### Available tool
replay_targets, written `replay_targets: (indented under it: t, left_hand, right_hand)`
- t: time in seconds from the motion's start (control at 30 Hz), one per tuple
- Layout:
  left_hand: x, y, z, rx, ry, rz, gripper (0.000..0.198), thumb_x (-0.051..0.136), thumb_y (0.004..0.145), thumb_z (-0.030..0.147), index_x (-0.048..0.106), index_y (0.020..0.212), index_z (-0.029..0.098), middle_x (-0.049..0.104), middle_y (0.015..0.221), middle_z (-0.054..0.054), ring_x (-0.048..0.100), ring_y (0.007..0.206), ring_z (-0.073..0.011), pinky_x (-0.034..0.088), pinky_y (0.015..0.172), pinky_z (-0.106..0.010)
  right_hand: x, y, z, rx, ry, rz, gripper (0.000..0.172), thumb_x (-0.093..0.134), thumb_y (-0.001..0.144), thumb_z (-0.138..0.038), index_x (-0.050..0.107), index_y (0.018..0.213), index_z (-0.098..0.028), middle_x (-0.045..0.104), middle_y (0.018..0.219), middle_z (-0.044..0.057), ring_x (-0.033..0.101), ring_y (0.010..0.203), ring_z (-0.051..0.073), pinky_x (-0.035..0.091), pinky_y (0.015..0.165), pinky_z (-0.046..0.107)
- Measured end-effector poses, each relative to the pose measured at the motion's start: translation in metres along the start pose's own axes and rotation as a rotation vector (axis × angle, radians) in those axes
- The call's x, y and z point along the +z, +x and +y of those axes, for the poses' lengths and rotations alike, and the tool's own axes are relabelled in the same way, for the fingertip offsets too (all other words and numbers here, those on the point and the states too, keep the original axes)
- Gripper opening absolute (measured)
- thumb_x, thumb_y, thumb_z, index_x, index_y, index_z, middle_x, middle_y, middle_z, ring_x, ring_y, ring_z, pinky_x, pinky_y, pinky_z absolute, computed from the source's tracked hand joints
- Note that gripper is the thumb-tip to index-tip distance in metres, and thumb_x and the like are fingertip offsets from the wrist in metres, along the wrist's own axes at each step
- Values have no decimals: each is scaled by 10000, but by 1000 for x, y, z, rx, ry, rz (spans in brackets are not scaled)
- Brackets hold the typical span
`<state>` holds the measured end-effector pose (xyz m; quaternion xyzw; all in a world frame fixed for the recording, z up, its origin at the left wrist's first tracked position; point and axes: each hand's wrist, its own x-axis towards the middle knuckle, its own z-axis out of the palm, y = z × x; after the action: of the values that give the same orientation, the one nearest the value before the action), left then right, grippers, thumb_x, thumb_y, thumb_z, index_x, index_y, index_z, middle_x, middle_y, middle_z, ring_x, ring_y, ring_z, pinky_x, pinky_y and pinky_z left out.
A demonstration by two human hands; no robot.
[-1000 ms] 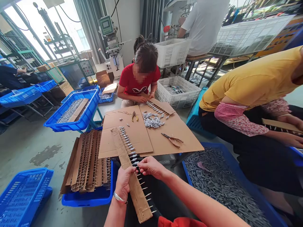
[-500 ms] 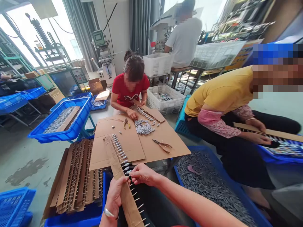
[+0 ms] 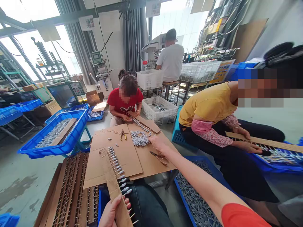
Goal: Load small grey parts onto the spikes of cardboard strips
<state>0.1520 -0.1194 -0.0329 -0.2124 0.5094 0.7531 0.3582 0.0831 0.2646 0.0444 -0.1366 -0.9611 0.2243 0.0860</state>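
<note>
My left hand point(image 3: 113, 210) is closed around the lower part of a long cardboard strip point(image 3: 113, 186), which slants over my lap. Thin pins stick out along the strip's right edge. Small grey-white spindle-shaped pieces point(image 3: 123, 184) sit on the upper pins, while the lowest pins are bare. Across the table my right hand point(image 3: 158, 144) reaches to the right edge of a pile of similar grey-white pieces point(image 3: 139, 138). Its fingers are drawn together at the tips; what they hold, if anything, is too small to make out. Brown-handled pliers point(image 3: 159, 158) lie just below that hand.
Yellow-handled pliers point(image 3: 123, 135) rest on the cardboard-covered table point(image 3: 99, 170). Opposite, a person in red point(image 3: 125, 102) works on another strip. A person in yellow point(image 3: 208, 107) sits at right. Filled strips point(image 3: 71, 189) stand at left; a blue bin point(image 3: 199, 189) holds dark pieces.
My right hand has left the strip and moved forward to the pile. The piece it was at now sits on its pin. The person opposite has drawn a hand back from the pile.
</note>
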Motion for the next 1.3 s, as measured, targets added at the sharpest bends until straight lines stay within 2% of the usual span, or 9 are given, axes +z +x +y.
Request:
replay_targets:
  t: [0.13,0.23,0.4,0.43,0.5,0.6,0.77,1.0,1.3]
  left_hand:
    - [12,-22,-1,78,14,-7,296,871,643,213,709,869,111,793,867,-155,757,754,-265,620,671,-342]
    - [17,-26,-4,105,7,5,307,869,627,183,704,873,104,786,817,-127,745,706,-238,608,630,-317]
    - [19,-25,-6,98,18,4,351,875,615,167,696,908,93,785,833,-123,747,735,-231,606,635,-307]
    - [20,-25,-6,92,29,0,358,877,612,166,697,913,94,784,830,-120,747,739,-233,605,627,-306]
    - [21,-26,-5,83,42,-4,361,879,604,158,698,911,97,782,804,-109,744,725,-230,598,609,-302]
    - [23,-26,-5,86,36,-6,350,873,595,138,699,896,102,776,764,-94,735,688,-220,589,595,-295]
    - [22,-23,-7,102,11,-39,323,862,610,123,705,890,90,781,771,-101,735,683,-203,590,652,-284]
    - [21,-22,-9,112,-4,-76,333,862,617,132,701,905,87,784,787,-116,739,686,-210,588,672,-286]
    - [21,-22,-8,105,7,-62,311,846,628,126,710,904,87,774,757,-99,731,676,-205,591,660,-291]
  right_hand:
    - [1,-8,0,90,150,-7,169,557,799,-14,685,833,-120,704,926,183,641,959,257,444,877,322]
    - [2,-27,-5,135,301,15,111,562,853,-113,659,906,-119,689,930,177,634,967,269,459,863,350]
    - [33,-108,-51,125,631,-58,274,502,941,-417,605,1007,-173,713,870,83,681,781,199,551,692,300]
    - [44,-128,-64,126,718,-107,317,531,917,-486,605,974,-183,719,856,74,692,771,198,561,669,295]
    - [67,-165,-88,236,1115,-260,404,685,797,-561,611,932,-188,719,850,70,703,792,216,569,662,306]
    - [93,-199,-113,366,1344,-326,489,794,685,-585,620,894,-179,705,822,51,696,778,199,566,667,295]
    - [106,-208,-125,410,1381,-290,488,833,642,-571,629,851,-181,685,772,21,692,777,189,561,690,286]
    - [108,-207,-126,366,1359,-266,484,827,646,-585,625,831,-186,681,789,12,681,775,182,545,667,276]
    - [104,-204,-127,386,1352,-324,478,822,645,-567,626,833,-173,706,755,20,693,727,175,522,635,262]
